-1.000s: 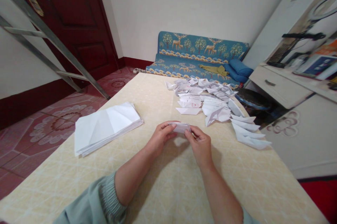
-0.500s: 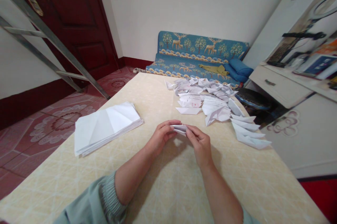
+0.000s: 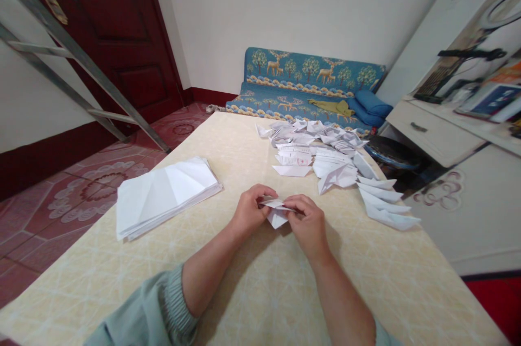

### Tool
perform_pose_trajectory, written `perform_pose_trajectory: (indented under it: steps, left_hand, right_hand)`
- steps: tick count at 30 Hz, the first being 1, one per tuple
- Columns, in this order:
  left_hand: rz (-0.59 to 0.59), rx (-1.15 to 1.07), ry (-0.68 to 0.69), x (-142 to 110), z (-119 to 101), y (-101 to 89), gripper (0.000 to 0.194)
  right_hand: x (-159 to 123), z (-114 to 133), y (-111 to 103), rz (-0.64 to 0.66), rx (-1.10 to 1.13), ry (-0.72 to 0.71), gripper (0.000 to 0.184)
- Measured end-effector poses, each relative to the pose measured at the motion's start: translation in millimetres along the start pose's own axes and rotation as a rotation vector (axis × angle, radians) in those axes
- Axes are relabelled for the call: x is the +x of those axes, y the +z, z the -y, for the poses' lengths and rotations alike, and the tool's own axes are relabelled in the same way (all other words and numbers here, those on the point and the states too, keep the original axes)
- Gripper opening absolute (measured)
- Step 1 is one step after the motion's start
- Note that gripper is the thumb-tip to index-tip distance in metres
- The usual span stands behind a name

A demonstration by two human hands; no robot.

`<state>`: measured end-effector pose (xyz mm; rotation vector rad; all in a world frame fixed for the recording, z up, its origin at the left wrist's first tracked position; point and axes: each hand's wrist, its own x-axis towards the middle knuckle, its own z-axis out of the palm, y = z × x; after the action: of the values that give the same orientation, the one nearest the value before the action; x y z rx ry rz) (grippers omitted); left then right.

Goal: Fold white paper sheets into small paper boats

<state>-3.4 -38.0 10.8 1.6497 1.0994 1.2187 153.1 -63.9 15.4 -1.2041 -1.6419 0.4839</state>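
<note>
Over the cream patterned tabletop [image 3: 260, 292], a small folded white paper piece [image 3: 277, 218] lies crosswise, long axis running left to right, its ends pinched between the left hand [image 3: 251, 210] and right hand [image 3: 308, 224], neither clearly nearer.

Cream table [image 3: 386, 286], paper stack [image 3: 165, 199], folded papers [image 3: 321, 164]

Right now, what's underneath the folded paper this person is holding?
Below the folded white paper, held between the left hand and right hand, lies the cream patterned tabletop, shaded by the hands. The hands hide the paper's inner folds, so those cannot be seen.
</note>
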Motion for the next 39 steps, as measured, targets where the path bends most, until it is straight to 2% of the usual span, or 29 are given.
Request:
perform_pose_trajectory:
  steps: [3,5,11,14,15,19,24,27,30,35,39]
  left_hand:
    - [0.039,0.336,0.100,0,-2,-4.9,0.028]
    - [0.106,0.463,0.134,-1,-2,-7.7,0.027]
    - [0.302,0.629,0.188,-2,-6,-15.8,0.017]
    - [0.358,0.666,0.184,-2,-9,-19.5,0.011]
    - [0.363,0.678,0.183,-2,-10,-20.0,0.011]
    - [0.330,0.726,0.133,0,-10,-18.0,0.018]
    - [0.228,0.788,-0.003,2,-7,-11.6,0.021]
    - [0.193,0.818,-0.035,2,-7,-9.4,0.020]
    - [0.173,0.820,-0.029,1,-9,-9.3,0.018]
    - [0.230,0.767,-0.031,-1,-11,-13.3,0.018]
    - [0.270,0.757,0.047,-2,-12,-15.1,0.016]
  right_hand:
    - [0,-1,-5,0.086,-0.184,0.012,0.032]
    - [0,-2,-7,0.144,-0.249,0.028,0.033]
    - [-1,-6,-12,0.337,-0.263,0.074,0.022]
    - [0,-5,-14,0.378,-0.229,0.118,0.012]
    - [0,-5,-15,0.383,-0.226,0.127,0.009]
    - [2,-4,-14,0.356,-0.271,0.125,0.021]
    - [1,-5,-8,0.251,-0.421,0.138,0.016]
    - [1,-6,-6,0.246,-0.405,0.137,0.008]
    - [0,-9,-6,0.253,-0.363,0.133,0.009]
    - [-1,-14,-7,0.241,-0.294,0.106,0.009]
    - [-1,-15,-9,0.268,-0.240,0.098,0.008]
